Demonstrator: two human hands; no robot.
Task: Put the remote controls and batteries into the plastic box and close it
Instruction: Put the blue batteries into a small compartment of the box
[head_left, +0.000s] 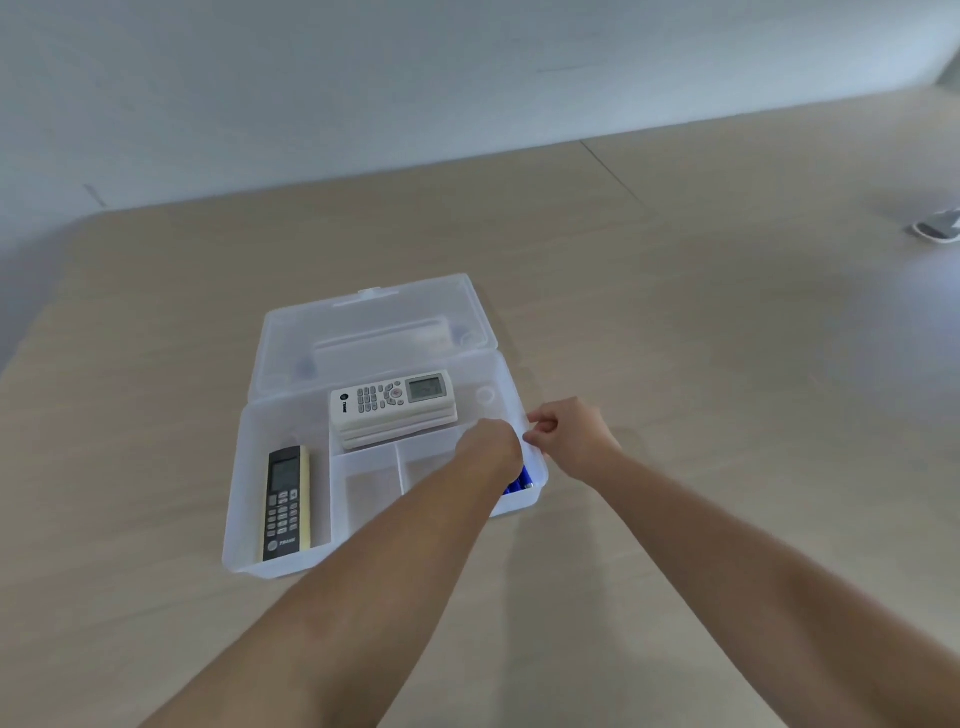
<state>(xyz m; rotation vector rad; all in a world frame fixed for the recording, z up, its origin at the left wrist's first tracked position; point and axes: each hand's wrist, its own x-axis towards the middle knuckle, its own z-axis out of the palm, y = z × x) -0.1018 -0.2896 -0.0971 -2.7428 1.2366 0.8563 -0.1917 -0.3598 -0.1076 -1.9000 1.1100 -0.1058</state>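
The left hand (491, 441) reaches down into the plastic box (275, 564), over the small part at the box's right front corner. Its fingers point down and are hidden, so I cannot tell if it is holding anything. The right hand (569, 434) is just beside it, outside the box, with the fingers curled and pinching the right rim of the box. Blue batteries (519, 480) peek out under the left wrist, inside that same corner part. The box is see-through and pale, with low walls inside that split it into parts. Its lid (374, 322) is open and leans back on the far side. A white remote control (395, 397) with a little screen lies flat on top of more white ones, in the back part of the box. A black remote control (284, 501) with a yellow side lies in the long part on the left. Two small front parts in the middle look bare. The box sits in the middle of the light wooden bench (727, 338), well apart from every edge. A small grey thing (937, 228) sits near the right edge, well apart from the box.
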